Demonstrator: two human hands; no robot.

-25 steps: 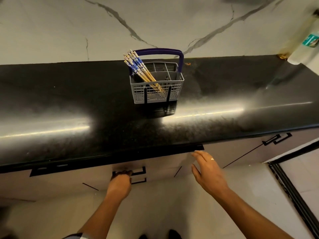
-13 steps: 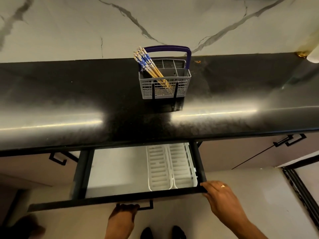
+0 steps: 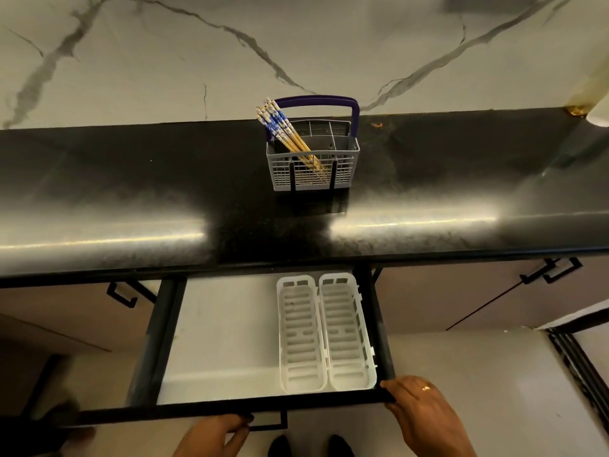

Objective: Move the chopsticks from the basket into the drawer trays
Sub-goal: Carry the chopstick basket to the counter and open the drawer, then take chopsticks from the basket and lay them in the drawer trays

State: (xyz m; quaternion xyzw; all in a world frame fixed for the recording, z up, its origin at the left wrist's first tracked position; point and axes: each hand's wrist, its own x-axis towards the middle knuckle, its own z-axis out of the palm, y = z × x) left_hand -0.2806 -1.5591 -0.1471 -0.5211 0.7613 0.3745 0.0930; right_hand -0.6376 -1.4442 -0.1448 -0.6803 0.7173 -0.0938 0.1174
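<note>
A grey cutlery basket (image 3: pixel 342 174) with a purple handle stands on the black countertop (image 3: pixel 131 199) near the wall. Several chopsticks (image 3: pixel 286 133) with blue patterned tops lean out of its left compartment. Below, the drawer (image 3: pixel 217 331) is pulled out. Two white slotted trays (image 3: pixel 324 331) lie side by side along its right side, both with nothing in them. My left hand (image 3: pixel 217 435) grips the black drawer handle at the front. My right hand (image 3: pixel 418 407) rests on the drawer's front right corner, a ring on one finger.
A marble wall rises behind the counter. Closed cabinet fronts with black handles (image 3: pixel 550 272) flank the drawer. A white object (image 3: pixel 601 108) pokes in at the far right of the counter. My shoes (image 3: pixel 309 446) show on the floor below the drawer.
The drawer went from closed to pulled far out, drawn by my left hand on the handle. My right hand came to the drawer's front right corner. The trays came into view.
</note>
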